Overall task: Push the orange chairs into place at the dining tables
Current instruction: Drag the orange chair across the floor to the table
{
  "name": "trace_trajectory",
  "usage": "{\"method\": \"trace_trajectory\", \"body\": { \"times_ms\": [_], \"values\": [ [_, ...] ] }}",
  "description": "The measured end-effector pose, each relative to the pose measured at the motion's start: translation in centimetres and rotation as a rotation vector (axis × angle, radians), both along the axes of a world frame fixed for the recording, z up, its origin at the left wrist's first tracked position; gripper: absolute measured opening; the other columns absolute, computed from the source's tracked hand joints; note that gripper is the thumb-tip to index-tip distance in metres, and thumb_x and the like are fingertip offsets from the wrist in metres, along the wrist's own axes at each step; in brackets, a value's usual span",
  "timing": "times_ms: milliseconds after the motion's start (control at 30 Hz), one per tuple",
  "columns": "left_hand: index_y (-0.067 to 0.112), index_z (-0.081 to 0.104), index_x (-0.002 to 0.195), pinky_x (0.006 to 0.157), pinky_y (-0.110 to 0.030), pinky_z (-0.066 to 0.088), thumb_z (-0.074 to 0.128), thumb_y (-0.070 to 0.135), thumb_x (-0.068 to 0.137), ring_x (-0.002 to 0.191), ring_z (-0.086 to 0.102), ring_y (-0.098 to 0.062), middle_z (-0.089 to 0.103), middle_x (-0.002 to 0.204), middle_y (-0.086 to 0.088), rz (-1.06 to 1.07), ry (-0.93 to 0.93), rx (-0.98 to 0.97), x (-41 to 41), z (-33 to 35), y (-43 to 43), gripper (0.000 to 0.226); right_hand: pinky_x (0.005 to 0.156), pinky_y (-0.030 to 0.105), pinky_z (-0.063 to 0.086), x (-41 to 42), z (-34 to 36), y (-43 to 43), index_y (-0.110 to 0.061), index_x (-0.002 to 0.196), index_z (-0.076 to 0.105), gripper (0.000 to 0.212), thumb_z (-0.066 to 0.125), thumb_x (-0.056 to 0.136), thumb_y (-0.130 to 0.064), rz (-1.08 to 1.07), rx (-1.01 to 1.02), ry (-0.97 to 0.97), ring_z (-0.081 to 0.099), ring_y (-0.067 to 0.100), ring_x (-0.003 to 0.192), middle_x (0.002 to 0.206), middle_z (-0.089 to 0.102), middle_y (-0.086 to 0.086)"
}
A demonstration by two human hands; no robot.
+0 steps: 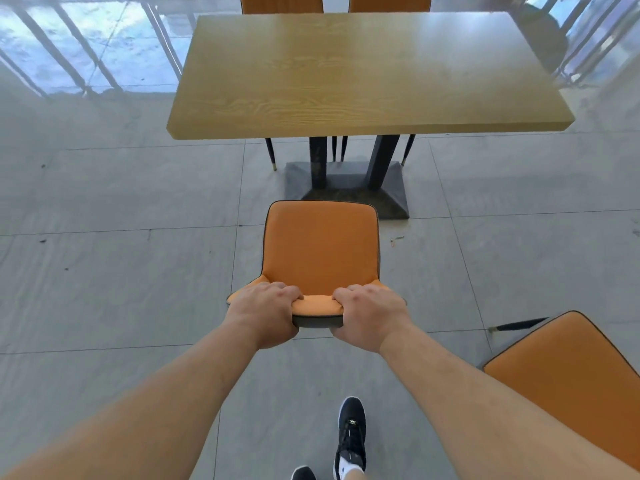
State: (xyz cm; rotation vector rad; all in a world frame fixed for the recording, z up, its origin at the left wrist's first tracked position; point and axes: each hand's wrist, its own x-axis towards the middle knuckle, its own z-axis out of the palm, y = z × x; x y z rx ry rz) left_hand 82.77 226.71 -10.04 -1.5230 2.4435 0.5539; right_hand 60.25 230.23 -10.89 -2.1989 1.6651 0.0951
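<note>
Both hands clamped on backrest top of orange chair (320,251): left hand (265,315) and right hand (369,318), fingers (349,293) curled over front, thumbs hidden. Chair short of wooden desk (363,71) near edge, on grey tiled floor (121,271). Second orange chair (568,372) cropped at right. Two more behind far edge, mostly cut off.

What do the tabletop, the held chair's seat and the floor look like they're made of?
Tabletop: wood or wood-look laminate, matte, with printed-looking grain lines. Held chair's seat: orange padded leather or leatherette, smooth, with dark piping along the edge; both hands grip its backrest. Floor: large grey glossy tiles, with visible grout lines and window reflections.
</note>
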Motion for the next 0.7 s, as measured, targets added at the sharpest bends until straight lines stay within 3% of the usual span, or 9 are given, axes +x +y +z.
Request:
{"method": "trace_trajectory", "body": {
  "times_ms": [233, 500, 700],
  "values": [
    [0.041, 0.060, 0.123, 0.078, -0.026, 0.040, 0.062, 0.049, 0.088, 0.103, 0.060, -0.009, 0.066, 0.116, 0.018, 0.027, 0.001, 0.004, -1.6, 0.1, -4.5, 0.036, 0.057, 0.030, 0.046, -1.8, 0.2, -5.2, -0.035, 0.104, 0.060, 0.035, 0.055, 0.084, -0.063, 0.064, -0.044, -0.007, 0.061, 0.017, 0.075, 0.091, 0.068, -0.011],
    [0.041, 0.060, 0.124, 0.075, -0.027, 0.038, 0.061, 0.050, 0.087, 0.101, 0.060, -0.010, 0.066, 0.113, 0.017, 0.039, 0.025, -0.011, -2.5, -0.2, -9.8, 0.038, 0.067, 0.035, 0.057, -3.0, 0.4, -10.9, -0.034, 0.106, 0.060, 0.036, 0.053, 0.086, -0.062, 0.079, -0.029, 0.000, 0.064, 0.017, 0.081, 0.094, 0.068, -0.011],
    [0.041, 0.060, 0.120, 0.078, -0.027, 0.045, 0.058, 0.051, 0.088, 0.098, 0.061, -0.011, 0.067, 0.110, 0.016, 0.023, 0.043, -0.006, -2.8, -0.6, -14.1, 0.034, 0.068, 0.035, 0.057, -3.4, 0.5, -15.1, -0.034, 0.101, 0.060, 0.032, 0.054, 0.086, -0.061, 0.068, -0.028, -0.002, 0.062, 0.016, 0.080, 0.092, 0.067, -0.011]
  ]
}}
